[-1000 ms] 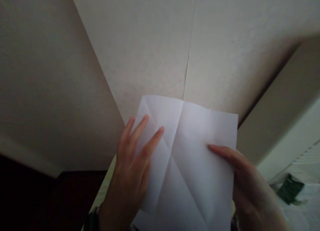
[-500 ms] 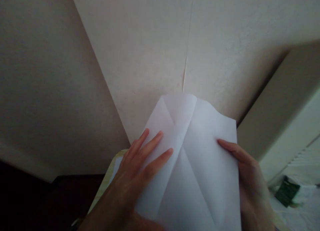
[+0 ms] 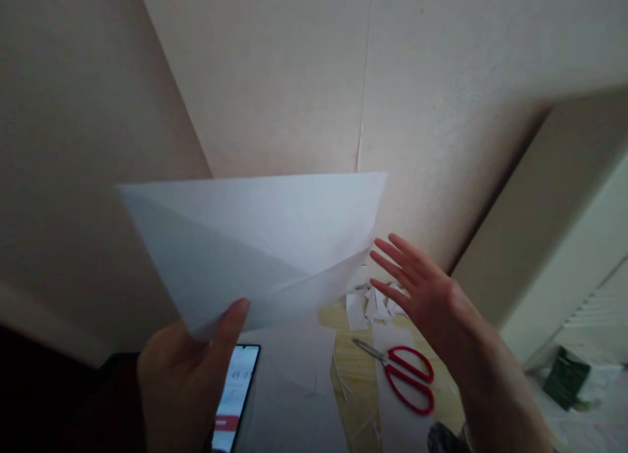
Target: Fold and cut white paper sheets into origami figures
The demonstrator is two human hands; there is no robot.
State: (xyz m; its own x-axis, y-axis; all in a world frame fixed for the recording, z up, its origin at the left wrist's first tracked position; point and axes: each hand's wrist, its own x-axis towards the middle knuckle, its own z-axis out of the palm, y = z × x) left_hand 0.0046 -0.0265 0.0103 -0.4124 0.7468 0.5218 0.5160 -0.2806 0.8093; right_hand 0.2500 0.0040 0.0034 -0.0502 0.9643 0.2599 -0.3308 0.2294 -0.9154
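Note:
A creased white sheet of paper is held up and tilted over the table. My left hand grips its lower left edge, thumb on the near face and fingers hidden behind. My right hand is open beside the sheet's right edge, fingers spread; whether the fingertips touch the paper I cannot tell. Under the right hand lie scissors with red handles, their blades pointing left. A phone with a lit screen rests below the left hand.
Several cut paper pieces lie at the back of the wooden table. White sheets and thin paper strips are on it too. The wall rises right behind, and a pale cabinet-like block stands at the right.
The paper has turned and swung left in my left hand, uncovering the scissors, phone and paper pieces. My right hand has come off the paper's right side and spread its fingers.

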